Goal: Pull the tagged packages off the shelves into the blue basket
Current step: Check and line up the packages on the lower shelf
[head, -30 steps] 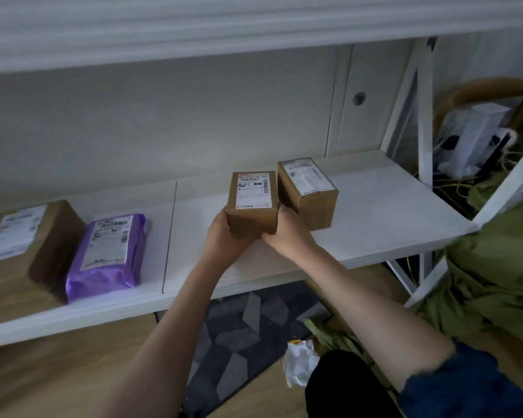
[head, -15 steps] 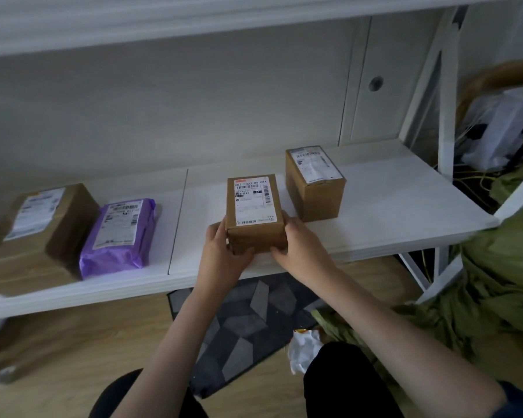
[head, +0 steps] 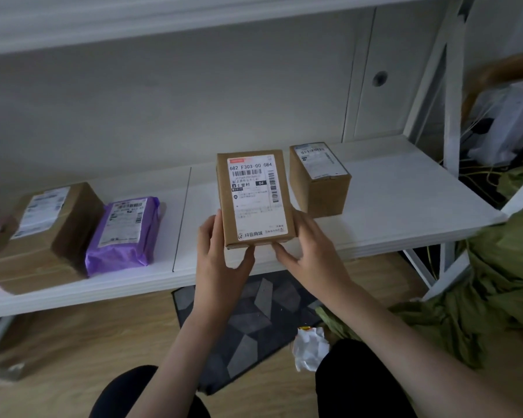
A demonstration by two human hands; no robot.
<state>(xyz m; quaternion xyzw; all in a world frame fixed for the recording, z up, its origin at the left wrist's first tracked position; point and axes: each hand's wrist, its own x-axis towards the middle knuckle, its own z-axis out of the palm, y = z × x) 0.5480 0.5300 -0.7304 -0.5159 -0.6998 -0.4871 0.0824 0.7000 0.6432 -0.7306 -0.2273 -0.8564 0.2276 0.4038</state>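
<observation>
Two hands on one brown carton (head: 255, 198), label up, lifted clear above the near edge of the white shelf (head: 405, 203). Left hand (head: 221, 257) grips its left side and near corner, thumb under the near edge; right hand (head: 311, 251) cups the right side, fingers curled round. Second small carton (head: 320, 180) sits just beside, far-right, not touching. Purple mailer (head: 124, 233) and a bigger box (head: 52, 227) further left on the shelf. Blue basket not in view. My read: keep the carton level, bring it back and down past the shelf lip, don't clip the neighbour, and find the basket before releasing.
</observation>
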